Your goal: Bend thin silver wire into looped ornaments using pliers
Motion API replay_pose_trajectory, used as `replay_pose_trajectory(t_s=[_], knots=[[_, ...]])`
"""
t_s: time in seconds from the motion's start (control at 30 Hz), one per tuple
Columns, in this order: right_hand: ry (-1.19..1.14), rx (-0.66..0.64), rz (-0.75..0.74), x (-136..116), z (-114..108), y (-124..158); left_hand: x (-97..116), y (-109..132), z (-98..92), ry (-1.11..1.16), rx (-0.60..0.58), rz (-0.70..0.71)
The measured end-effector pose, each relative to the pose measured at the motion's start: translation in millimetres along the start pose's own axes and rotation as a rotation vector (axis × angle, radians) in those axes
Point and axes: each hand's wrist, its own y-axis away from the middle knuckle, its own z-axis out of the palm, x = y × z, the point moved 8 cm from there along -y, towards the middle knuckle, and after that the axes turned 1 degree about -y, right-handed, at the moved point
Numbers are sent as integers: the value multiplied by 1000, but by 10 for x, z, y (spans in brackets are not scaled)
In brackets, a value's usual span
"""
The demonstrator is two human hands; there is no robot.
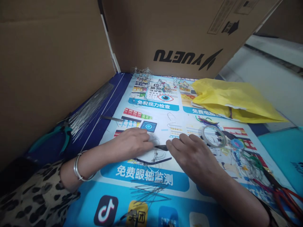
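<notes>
- The left hand (134, 140) reaches in over the printed sheet (87, 195), back upward, its fingers bent and close together beside a piece of looped wirework (155, 154); whether they pinch it cannot be told.
- The right hand (187, 151) is curled into a fist, its fingers gripping a dark pointed tool (161, 147), whose narrow end points toward the left fingertips.
- The wirework lies below the tool, between the two hands, with fine loops spreading over the sheet and small beads or knots too blurred to tell apart.
- Silver bracelets (78, 168) ring the left wrist, below a spotted sleeve (35, 198).
- Nearer the person, a loose group of thin wires (150, 190) lies across the sheet.
- On the dark blue counter (97, 132) to the left, a bundle of straight wires (91, 107) fans out next to teal-handled pliers (53, 135).
- Just past the right hand are a roll of tape (214, 137) and a few coloured strands (208, 121); a yellow bag (236, 97) lies behind them.
- Farther right, a red-handled tool (284, 192) rests near tangled wire.
- Cardboard panels (184, 31) stand upright at the back and left, and more tangled wire pieces (142, 72) sit by the rear panel.
</notes>
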Motion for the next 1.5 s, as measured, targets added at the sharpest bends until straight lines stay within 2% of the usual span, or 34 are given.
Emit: replay_pose_trajectory(t_s=[0.27,0.5,0.6,0.87,1.03,1.27,1.5], knots=[[-6,-17,29,59,108,-3,-57,1,8,92,30,-16],[-53,-6,40,95,240,21,-230,29,85,531,149,-120],[-61,8,53,111,311,25,-248,47,76,611,205,-125],[-98,42,131,200,398,51,-261,68,4,488,308,-179],[-135,95,168,196,401,41,-234,63,11,422,322,-193],[-126,86,123,110,396,-47,-194,43,0,399,289,-178],[-71,102,74,91,350,-59,-187,78,76,398,214,-147]])
